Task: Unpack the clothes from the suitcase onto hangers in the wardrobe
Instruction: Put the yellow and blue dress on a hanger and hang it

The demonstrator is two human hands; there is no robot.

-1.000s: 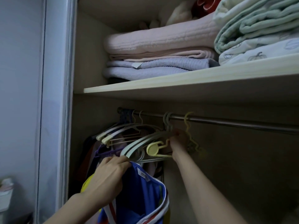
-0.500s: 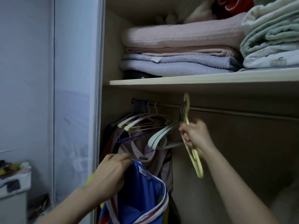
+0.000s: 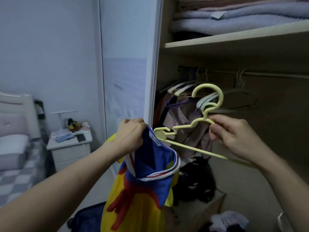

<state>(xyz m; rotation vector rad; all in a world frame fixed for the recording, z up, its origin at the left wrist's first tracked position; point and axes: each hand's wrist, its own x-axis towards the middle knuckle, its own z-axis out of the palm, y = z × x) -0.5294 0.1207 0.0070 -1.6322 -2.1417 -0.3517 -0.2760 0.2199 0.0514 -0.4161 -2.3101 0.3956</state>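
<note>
Bedroom corner with an open wardrobe (image 3: 234,52), seen from head height. Pale walls are shown at left, where a white bedside table (image 3: 70,148) carrying small objects stands beside a bed (image 3: 15,148) with checked bedding. Folded blankets (image 3: 234,20) are stacked on the upper wardrobe shelf. Below the shelf a clothes rail (image 3: 275,74) is fitted, from which several empty hangers (image 3: 182,88) and a few hung garments (image 3: 184,121) are suspended toward its left end.

In the foreground a yellow plastic hanger (image 3: 207,104) is held free of the rail, its hook uppermost and its left tip just beside the collar of a garment. The hanger is pinched at its shoulder, just under the hook, by the curled fingers and thumb of the right hand (image 3: 234,136). A blue, yellow and red garment (image 3: 147,178) with a white-trimmed neckline is gripped at the collar by the left hand (image 3: 130,134), whose fingers are closed around the fabric; the remainder of the garment hangs downward in front of the wardrobe's left edge. Part of a dark blue suitcase (image 3: 88,218) is visible on the floor below the garment. Dark items and a pale bundle of clothing (image 3: 229,220) are seen at the bottom of the wardrobe.
</note>
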